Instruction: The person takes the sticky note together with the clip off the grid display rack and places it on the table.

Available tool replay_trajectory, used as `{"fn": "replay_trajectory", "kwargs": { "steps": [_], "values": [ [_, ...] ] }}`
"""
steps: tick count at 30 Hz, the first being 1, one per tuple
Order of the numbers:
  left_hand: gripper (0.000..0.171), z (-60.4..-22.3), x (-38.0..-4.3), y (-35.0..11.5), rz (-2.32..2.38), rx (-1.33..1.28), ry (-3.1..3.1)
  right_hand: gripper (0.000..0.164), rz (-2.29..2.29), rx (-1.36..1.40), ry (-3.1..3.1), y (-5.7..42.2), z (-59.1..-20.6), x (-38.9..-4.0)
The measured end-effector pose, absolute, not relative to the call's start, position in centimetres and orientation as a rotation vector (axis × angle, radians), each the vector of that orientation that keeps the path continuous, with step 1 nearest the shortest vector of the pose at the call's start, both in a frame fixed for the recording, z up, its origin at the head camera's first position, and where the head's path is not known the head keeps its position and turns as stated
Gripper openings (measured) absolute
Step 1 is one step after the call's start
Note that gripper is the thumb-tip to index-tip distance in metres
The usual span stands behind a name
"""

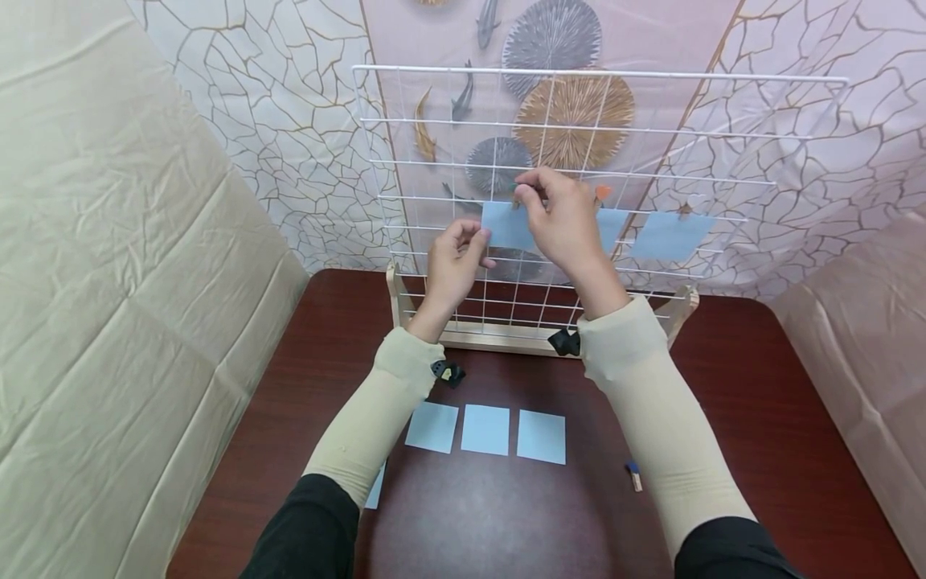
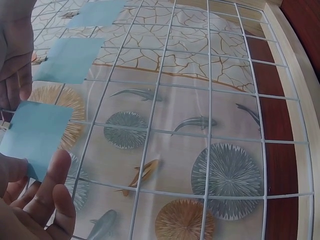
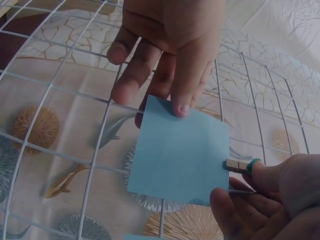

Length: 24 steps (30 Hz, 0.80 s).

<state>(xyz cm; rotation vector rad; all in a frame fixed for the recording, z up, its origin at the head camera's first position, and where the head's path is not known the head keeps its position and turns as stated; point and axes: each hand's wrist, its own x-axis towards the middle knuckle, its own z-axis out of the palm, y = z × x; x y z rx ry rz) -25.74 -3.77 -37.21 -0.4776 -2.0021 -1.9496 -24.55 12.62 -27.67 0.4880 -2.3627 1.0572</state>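
My left hand [image 1: 454,261] pinches one edge of a light blue paper square [image 1: 505,227], with the thumb on its front in the right wrist view. The paper lies against a white wire grid [image 1: 434,198]. At its opposite edge in that view, a small wooden clothespin [image 3: 239,165] with a green end sits on the paper. My right hand [image 1: 567,221] holds this clothespin between thumb and fingers. To the right, another blue square [image 1: 612,224] hangs under an orange-topped clip [image 1: 603,193], partly behind my right hand. A further blue square [image 1: 671,236] hangs from a clip [image 1: 684,209].
Three blue squares lie in a row on the dark red table [image 1: 723,418], including a middle one [image 1: 485,429]. Another blue square [image 1: 376,488] shows partly beneath my left arm. A blue-ended clothespin [image 1: 634,476] lies near my right forearm. Wooden feet [image 1: 680,310] support the grid.
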Motion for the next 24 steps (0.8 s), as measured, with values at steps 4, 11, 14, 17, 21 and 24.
{"fn": "replay_trajectory", "kwargs": {
  "steps": [4,11,14,17,21,24],
  "values": [
    [0.019,-37.17,-25.69,-3.81,-1.949,-0.482,-2.002,0.02,1.084,0.493,-2.366,12.57,-27.63,-24.43],
    [0.02,-37.24,-25.77,-3.85,-1.947,-0.479,-2.015,0.019,1.148,0.484,-2.335,12.66,-27.76,-24.44],
    [0.02,-37.27,-25.77,-3.88,-1.945,-0.482,-2.012,0.019,1.155,0.483,-2.318,12.76,-27.74,-24.39],
    [0.02,-37.33,-25.78,-3.89,-1.949,-0.489,-2.005,0.02,1.128,0.491,-2.309,12.88,-27.79,-24.31],
    [0.019,-37.38,-25.7,-3.95,-1.941,-0.498,-2.01,0.022,1.102,0.486,-2.31,13.09,-27.85,-24.11],
    [0.018,-37.38,-25.58,-4.04,-1.925,-0.498,-2.018,0.024,1.101,0.481,-2.314,13.19,-27.79,-23.9]
  ]
}}
